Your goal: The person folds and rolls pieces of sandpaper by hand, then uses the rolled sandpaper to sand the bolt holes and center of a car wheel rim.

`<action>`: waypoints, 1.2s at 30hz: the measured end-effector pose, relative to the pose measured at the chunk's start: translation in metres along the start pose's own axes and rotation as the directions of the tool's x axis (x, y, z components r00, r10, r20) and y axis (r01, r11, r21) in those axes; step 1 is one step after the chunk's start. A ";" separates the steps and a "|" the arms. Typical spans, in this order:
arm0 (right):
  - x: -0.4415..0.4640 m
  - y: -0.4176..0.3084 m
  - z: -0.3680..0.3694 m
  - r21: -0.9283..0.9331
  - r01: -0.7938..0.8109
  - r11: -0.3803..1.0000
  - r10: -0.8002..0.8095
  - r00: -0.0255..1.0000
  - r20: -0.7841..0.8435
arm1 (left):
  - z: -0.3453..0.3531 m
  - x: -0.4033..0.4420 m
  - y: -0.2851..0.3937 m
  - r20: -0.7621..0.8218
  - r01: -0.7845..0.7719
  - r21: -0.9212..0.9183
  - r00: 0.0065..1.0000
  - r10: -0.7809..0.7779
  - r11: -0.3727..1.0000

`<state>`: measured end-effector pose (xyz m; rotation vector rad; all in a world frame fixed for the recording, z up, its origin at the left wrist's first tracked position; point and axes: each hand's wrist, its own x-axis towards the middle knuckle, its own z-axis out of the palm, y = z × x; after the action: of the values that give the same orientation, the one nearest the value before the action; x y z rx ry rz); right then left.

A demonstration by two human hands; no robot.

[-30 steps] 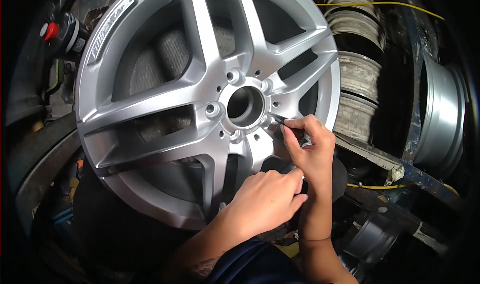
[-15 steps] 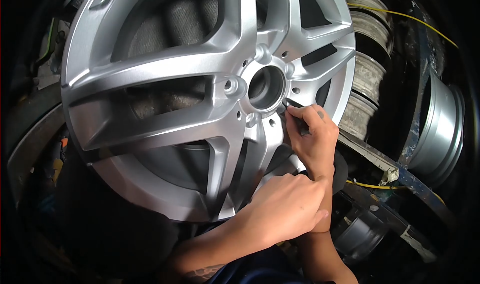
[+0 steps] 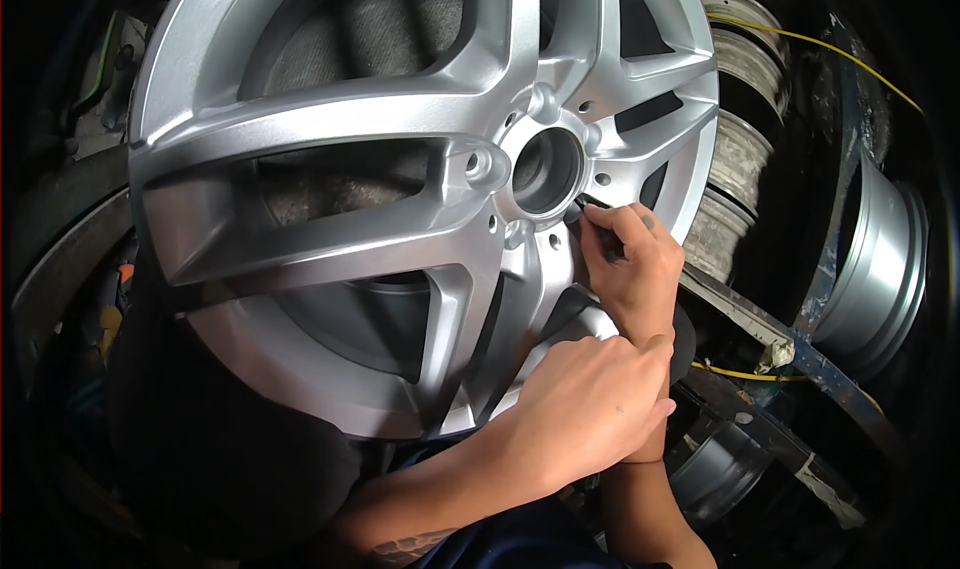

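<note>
A silver alloy wheel (image 3: 350, 119) with split spokes fills the middle of the view, tilted towards me. Beside its round centre bore (image 3: 548, 174), my right hand (image 3: 640, 269) is closed in a pinch, thumb and forefinger at one of the recesses around the hub. Whatever is between those fingertips is dark and too small to name. From the lower left, my left hand (image 3: 600, 399) reaches across and wraps around my right wrist, its fingers mostly hidden. Several small bolt holes ring the bore.
Dirty wheel rims (image 3: 740, 159) are stacked on the right. Beyond a paint-chipped metal frame (image 3: 835, 229) stands another silver rim (image 3: 875, 269). A yellow hose (image 3: 830, 49) runs past the stack. One more rim (image 3: 720, 469) lies low on the right.
The wheel has shifted slightly to the right in view. My pinching right hand has moved a little right and up with it; my left hand stays on the wrist.
</note>
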<state>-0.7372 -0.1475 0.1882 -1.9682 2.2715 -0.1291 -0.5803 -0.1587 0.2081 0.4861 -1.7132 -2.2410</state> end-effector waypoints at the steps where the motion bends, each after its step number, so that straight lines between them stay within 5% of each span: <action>1: 0.000 -0.001 -0.001 0.018 -0.013 1.000 0.013 1.000 0.003 | -0.001 0.000 0.001 0.004 0.002 -0.002 1.000 -0.002 1.000; 19: 0.003 0.000 0.001 -0.009 0.019 1.000 -0.019 1.000 -0.005 | -0.005 0.000 0.004 -0.027 -0.010 -0.034 1.000 0.009 0.999; 27: 0.002 0.003 0.001 0.006 0.028 1.000 -0.028 0.999 0.019 | -0.007 0.005 0.010 -0.079 0.013 -0.194 0.996 -0.028 0.981; 30: 0.002 0.005 0.002 0.035 0.048 0.998 -0.047 0.999 -0.010 | -0.008 0.004 0.012 0.001 0.032 -0.144 0.999 -0.033 0.989; 36: 0.004 0.003 0.001 0.038 0.036 0.999 -0.036 0.999 -0.006 | -0.004 0.006 0.008 -0.100 0.034 -0.112 0.994 -0.045 0.993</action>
<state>-0.7405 -0.1506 0.1866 -1.9930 2.2202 -0.1797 -0.5836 -0.1670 0.2148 0.6034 -1.5334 -2.2807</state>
